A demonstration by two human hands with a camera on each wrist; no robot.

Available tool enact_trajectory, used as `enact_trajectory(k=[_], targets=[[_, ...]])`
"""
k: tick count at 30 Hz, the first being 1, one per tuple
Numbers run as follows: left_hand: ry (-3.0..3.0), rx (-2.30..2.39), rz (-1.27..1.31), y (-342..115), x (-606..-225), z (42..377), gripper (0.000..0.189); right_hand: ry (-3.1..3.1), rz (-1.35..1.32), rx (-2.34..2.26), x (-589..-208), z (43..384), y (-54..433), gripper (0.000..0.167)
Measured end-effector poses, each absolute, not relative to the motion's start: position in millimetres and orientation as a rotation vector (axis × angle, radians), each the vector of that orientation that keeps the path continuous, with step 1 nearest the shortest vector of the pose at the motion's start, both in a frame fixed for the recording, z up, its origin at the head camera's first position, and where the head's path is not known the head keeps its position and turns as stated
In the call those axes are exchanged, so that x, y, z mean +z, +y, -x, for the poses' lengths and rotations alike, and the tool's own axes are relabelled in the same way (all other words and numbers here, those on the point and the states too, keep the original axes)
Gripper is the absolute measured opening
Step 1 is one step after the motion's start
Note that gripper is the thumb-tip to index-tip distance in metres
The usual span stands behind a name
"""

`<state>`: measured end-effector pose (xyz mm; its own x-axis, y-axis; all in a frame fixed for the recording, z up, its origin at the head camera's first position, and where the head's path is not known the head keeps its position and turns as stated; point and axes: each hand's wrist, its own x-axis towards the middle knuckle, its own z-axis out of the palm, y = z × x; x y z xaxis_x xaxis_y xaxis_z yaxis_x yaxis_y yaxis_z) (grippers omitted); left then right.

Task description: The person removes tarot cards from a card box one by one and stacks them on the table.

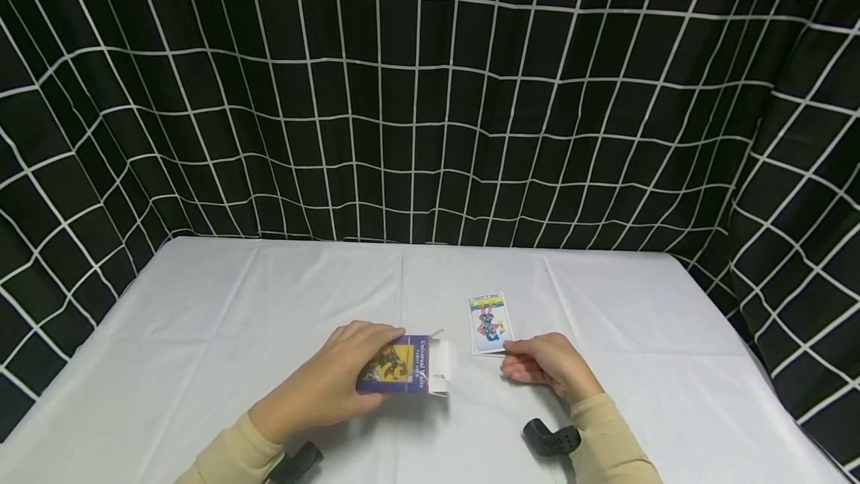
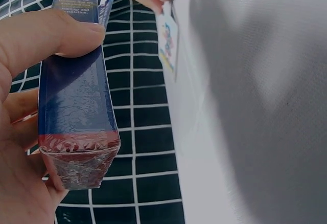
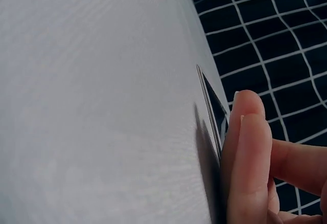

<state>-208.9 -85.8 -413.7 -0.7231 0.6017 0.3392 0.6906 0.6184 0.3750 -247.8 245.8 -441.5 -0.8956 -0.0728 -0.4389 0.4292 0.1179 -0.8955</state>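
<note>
My left hand (image 1: 329, 383) grips a blue tarot card box (image 1: 419, 364) with a picture on its front, holding it above the table. The box's white end flap (image 1: 439, 364) stands open on the right side. In the left wrist view, the thumb presses the blue side of the box (image 2: 76, 96), and clear wrap shows at its near end. To the right, my right hand (image 1: 551, 364) pinches the near corner of a picture card (image 1: 489, 323), whose figure appears upside down. Seen edge-on in the right wrist view, the card (image 3: 208, 104) looks thin; whether another lies beneath it I cannot tell.
A white cloth (image 1: 269, 297) with fold creases covers the table. Behind and on both sides hangs a black curtain (image 1: 430, 95) with a white grid. A black wrist device (image 1: 551, 439) sits by the right sleeve, and another (image 1: 295, 461) by the left.
</note>
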Motion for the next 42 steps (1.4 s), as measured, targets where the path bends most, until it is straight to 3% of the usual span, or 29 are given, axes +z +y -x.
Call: enact_trajectory(k=[10,31,42], targets=[[-2.682,-0.739,1.071,-85,-412,208,0.076,2.243,-0.395,-1.604,-445,247,244,0.017],[-2.688,-0.738,1.07,-84,-411,207,0.076,2.206,-0.367,-1.678,-441,247,246,0.021],[-2.682,-0.732,1.071,-84,-412,207,0.077,2.157,-0.084,-1.946,-401,232,214,0.018]])
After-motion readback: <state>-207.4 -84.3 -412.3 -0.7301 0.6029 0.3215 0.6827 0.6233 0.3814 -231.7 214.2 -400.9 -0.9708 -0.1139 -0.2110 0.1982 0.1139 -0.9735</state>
